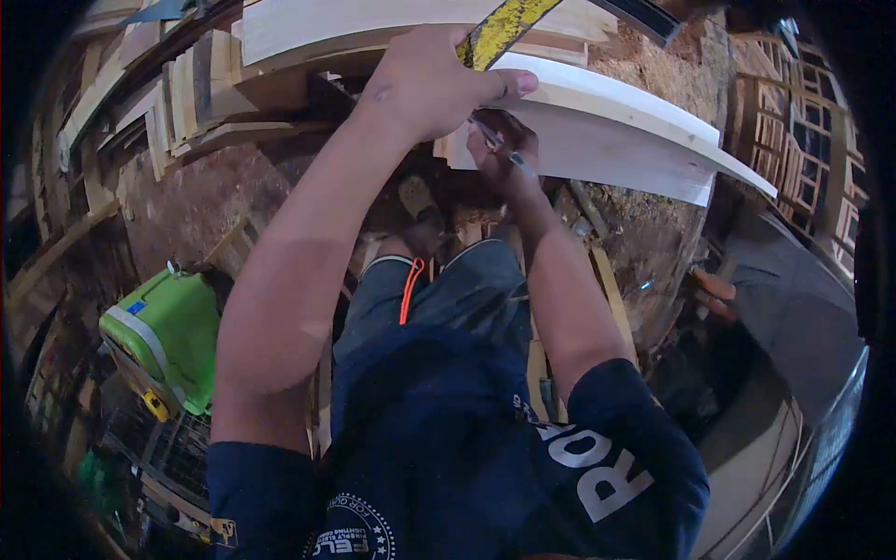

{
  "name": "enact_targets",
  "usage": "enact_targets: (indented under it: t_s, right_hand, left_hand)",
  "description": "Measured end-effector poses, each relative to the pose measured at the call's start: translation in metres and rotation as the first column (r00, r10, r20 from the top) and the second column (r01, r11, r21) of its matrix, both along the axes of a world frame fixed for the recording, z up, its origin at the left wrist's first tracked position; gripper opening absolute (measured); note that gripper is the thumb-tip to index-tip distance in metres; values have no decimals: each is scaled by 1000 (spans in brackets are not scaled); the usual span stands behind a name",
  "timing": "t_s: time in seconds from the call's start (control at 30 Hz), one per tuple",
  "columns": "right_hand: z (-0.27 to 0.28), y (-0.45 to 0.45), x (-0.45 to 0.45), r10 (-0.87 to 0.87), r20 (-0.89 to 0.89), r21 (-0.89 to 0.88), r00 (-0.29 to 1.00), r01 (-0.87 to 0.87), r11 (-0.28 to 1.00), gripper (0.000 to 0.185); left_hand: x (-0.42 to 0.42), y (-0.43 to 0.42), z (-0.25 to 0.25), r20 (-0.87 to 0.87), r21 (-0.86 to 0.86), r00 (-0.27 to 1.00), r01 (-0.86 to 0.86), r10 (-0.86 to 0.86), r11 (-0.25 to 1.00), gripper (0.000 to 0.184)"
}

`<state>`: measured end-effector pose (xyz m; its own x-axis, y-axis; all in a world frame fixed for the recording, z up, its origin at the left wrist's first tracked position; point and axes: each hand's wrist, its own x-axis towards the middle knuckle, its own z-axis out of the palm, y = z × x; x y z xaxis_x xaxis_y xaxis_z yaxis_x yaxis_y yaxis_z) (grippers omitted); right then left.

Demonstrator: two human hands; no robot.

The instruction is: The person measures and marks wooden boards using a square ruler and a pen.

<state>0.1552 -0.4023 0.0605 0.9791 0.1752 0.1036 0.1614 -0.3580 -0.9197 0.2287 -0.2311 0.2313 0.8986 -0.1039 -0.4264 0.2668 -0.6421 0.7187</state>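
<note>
My left hand [434, 84] is closed around the end of a worn yellow strip-shaped tool [509, 33] with black patches, its thumb lying along the top edge of a pale wooden board [607, 107]. The tool's far end runs out of view at the top. Just below, my right hand [504, 149] pinches a slim pen [509, 154] against the board's near side. The pen's tip, by the board's left end, is partly hidden by my fingers.
Another pale board [327, 28] lies beyond my left hand. A dark bar [644, 19] sits at the top. Wood offcuts [191, 93] stack at the left, above a green case [168, 336] and a yellow tape measure [156, 404]. A wooden frame [793, 140] stands right.
</note>
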Motion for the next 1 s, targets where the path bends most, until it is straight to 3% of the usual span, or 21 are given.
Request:
enact_targets:
  t_s: [0.07, 0.17, 0.27, 0.37, 0.47, 0.67, 0.77, 1.0]
  right_hand:
    - [9, -2, 1, 18, 59, -102, 998, -12, 995, 23]
    - [4, 7, -3, -91, -115, 101, 989, 103, 990, 23]
    - [3, 2, 2, -15, -11, 28, 1000, 15, 999, 24]
    - [6, 3, 1, -53, -60, 81, 997, 57, 995, 25]
    - [2, 1, 4, -10, 77, -106, 997, 18, 994, 25]
    - [9, 1, 3, -25, 24, -47, 999, 26, 999, 23]
    - [9, 3, 3, -32, -12, 67, 999, 33, 997, 23]
    - [2, 0, 5, -7, 78, -76, 997, 13, 997, 23]
  left_hand:
    - [0, 0, 0, 0, 4, 1000, 1, -1, 1000, 72]
    - [-1, 0, 1, 34, 19, 999, 4, -5, 1000, 70]
    - [-2, -2, 1, 43, 7, 999, -12, 12, 1000, 68]
    - [-2, -1, 0, 35, 5, 999, -10, 9, 1000, 68]
    - [-2, -1, -1, 46, 21, 999, -6, 5, 1000, 67]
    - [-3, -1, -2, 47, 37, 999, -9, 7, 999, 67]
    - [-3, -1, 1, 17, 39, 1000, -5, 5, 999, 67]
    - [-3, -1, 0, 27, 36, 1000, -12, 11, 999, 65]
